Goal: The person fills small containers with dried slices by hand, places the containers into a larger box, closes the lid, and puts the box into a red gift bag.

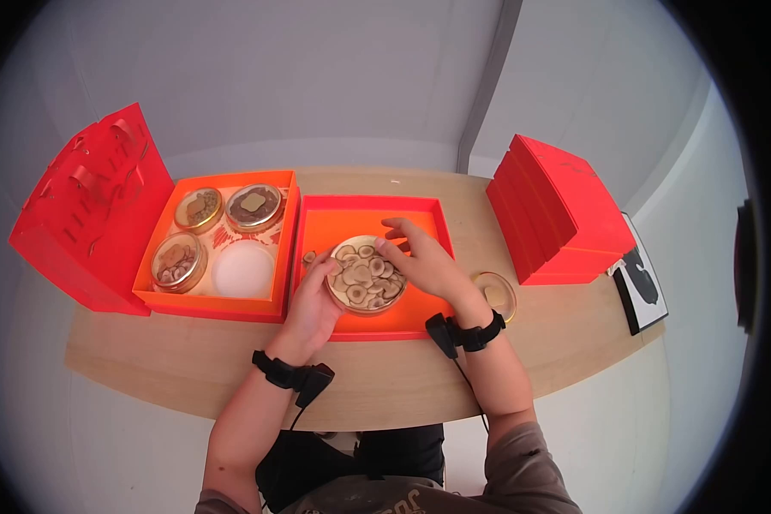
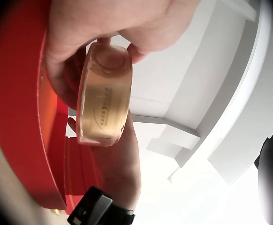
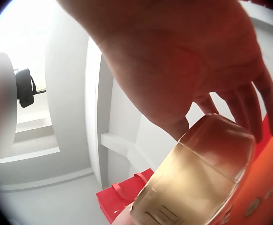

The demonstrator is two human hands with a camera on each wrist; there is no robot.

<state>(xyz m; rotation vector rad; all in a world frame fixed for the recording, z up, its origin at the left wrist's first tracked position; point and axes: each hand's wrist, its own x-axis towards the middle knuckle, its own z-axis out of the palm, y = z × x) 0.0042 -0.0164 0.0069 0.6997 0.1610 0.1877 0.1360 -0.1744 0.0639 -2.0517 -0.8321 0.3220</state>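
A round clear jar (image 1: 367, 276) without its lid is tilted so that its top faces the head camera. Round, brown-edged dried slices (image 1: 361, 274) fill its mouth. My left hand (image 1: 310, 307) grips the jar from the left, thumb at the rim. At the opposite rim is my right hand (image 1: 428, 264), its thumb close over the slices and its fingers extended. The left wrist view shows the side of the jar (image 2: 103, 101) with a pale gold label. In the right wrist view, the right hand's fingers (image 3: 249, 110) are spread loosely beyond the jar.
Below the jar lies a shallow red box (image 1: 437, 224) with an orange inside and a loose slice (image 1: 309, 256). Left of it, an orange box (image 1: 289, 201) holds several lidded jars and a white round recess. Red bags (image 1: 86, 214), a gold-rimmed lid (image 1: 507, 295) and red boxes (image 1: 565, 214) stand around.
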